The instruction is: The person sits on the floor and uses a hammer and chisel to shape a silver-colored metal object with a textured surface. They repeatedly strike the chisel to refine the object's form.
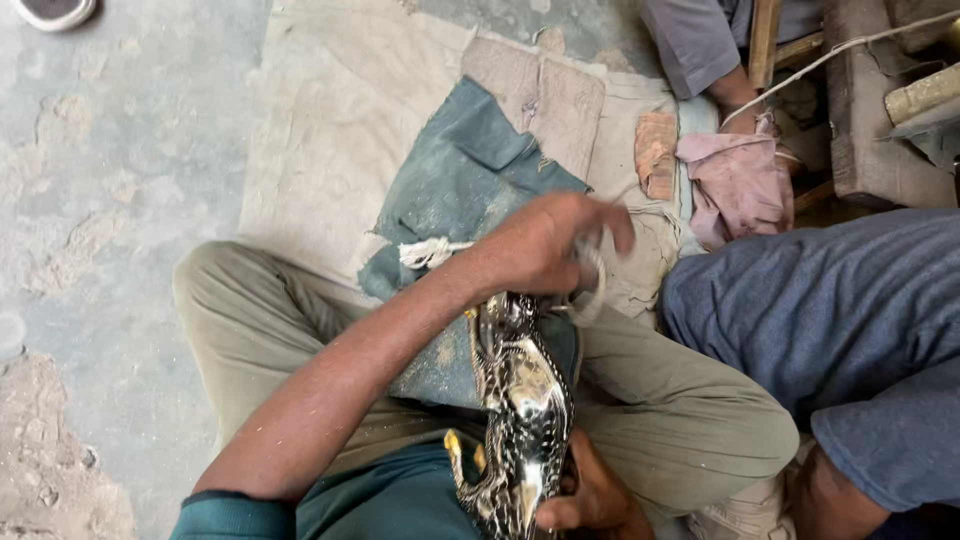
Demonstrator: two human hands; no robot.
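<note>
Left hand (548,245) on top of patterned metal figure (522,400), right hand (590,495) gripping its lower end, teal cloth (455,190) beneath

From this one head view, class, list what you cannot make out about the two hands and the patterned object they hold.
- Left hand: its fingertips are motion-blurred, so the pale looped thing at them is unclear.
- Right hand: partly behind the patterned object and cut off by the bottom edge, so its grip is unclear.
- Patterned object: its lower end runs off the bottom edge and its top lies under the left hand.
</note>
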